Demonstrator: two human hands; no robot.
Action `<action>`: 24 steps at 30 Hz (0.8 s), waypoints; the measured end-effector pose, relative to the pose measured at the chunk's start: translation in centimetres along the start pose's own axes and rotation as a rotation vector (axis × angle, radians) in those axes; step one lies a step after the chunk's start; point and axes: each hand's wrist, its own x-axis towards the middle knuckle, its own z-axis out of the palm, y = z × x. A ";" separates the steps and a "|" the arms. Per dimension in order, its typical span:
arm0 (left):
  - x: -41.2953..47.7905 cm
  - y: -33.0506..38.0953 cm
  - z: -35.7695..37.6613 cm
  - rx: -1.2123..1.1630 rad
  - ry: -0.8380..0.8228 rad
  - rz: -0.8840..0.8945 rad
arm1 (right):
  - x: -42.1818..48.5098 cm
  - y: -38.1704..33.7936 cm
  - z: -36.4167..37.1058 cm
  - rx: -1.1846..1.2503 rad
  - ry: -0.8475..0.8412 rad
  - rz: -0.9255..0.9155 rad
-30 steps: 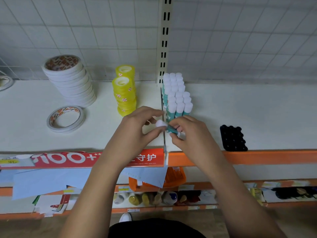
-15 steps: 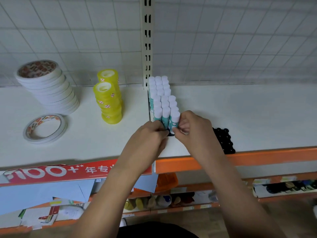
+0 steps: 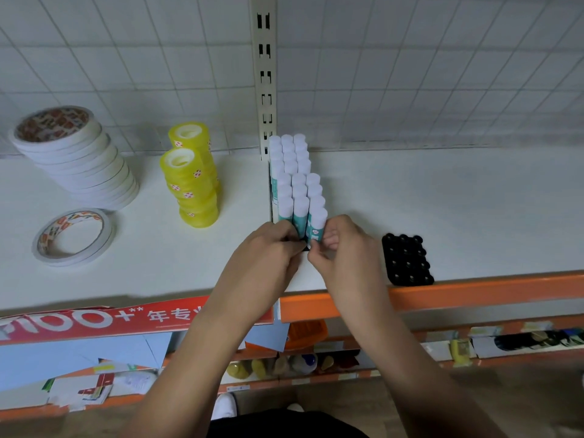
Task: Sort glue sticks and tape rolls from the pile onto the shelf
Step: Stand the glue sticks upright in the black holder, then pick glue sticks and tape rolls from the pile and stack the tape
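Several white-capped teal glue sticks (image 3: 295, 175) stand upright in rows on the white shelf (image 3: 442, 200), against the slotted upright. My right hand (image 3: 339, 248) pinches the front right glue stick (image 3: 317, 224) near its base. My left hand (image 3: 268, 251) has its curled fingers at the base of the front row; what they hold is hidden. Two stacks of yellow tape rolls (image 3: 192, 184) stand left of the sticks. A tall leaning stack of white tape rolls (image 3: 76, 156) is at the far left, with one loose white roll (image 3: 72, 238) flat in front.
A black tray with round sockets (image 3: 407, 260) lies at the shelf's front edge, right of my hands. The shelf lip is orange (image 3: 474, 292) with a red sign (image 3: 110, 320) on the left. A lower shelf holds papers and small goods.
A glue stick held tilted between both hands a second ago now stands upright in the front row. Both hands moved forward to the row's base. The camera shifted, sliding the scene left.
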 end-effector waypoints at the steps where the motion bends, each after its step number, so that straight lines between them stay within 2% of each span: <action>1: 0.0 0.1 0.0 0.009 -0.004 0.000 | 0.0 -0.1 0.0 -0.001 -0.001 0.007; 7: -0.6 0.2 -0.2 -0.023 -0.008 -0.031 | 0.1 -0.2 -1.2 -0.054 -0.076 -0.010; 11: -2.0 -0.2 -1.3 -0.033 0.036 -0.082 | -1.4 -1.0 -3.0 -0.001 0.078 -0.060; 14: -3.5 -0.9 -2.8 0.002 0.116 -0.107 | -2.5 -3.3 -3.4 0.046 0.135 -0.188; 16: -4.6 -1.6 -3.9 0.018 0.161 -0.141 | -2.6 -5.2 -2.9 0.061 0.077 -0.262; 21: -9.3 -5.5 -7.4 0.121 0.217 -0.297 | -2.4 -10.9 1.2 -0.038 -0.244 -0.398; 24: -13.6 -8.9 -9.7 0.163 0.234 -0.421 | -3.0 -15.0 4.6 -0.080 -0.378 -0.499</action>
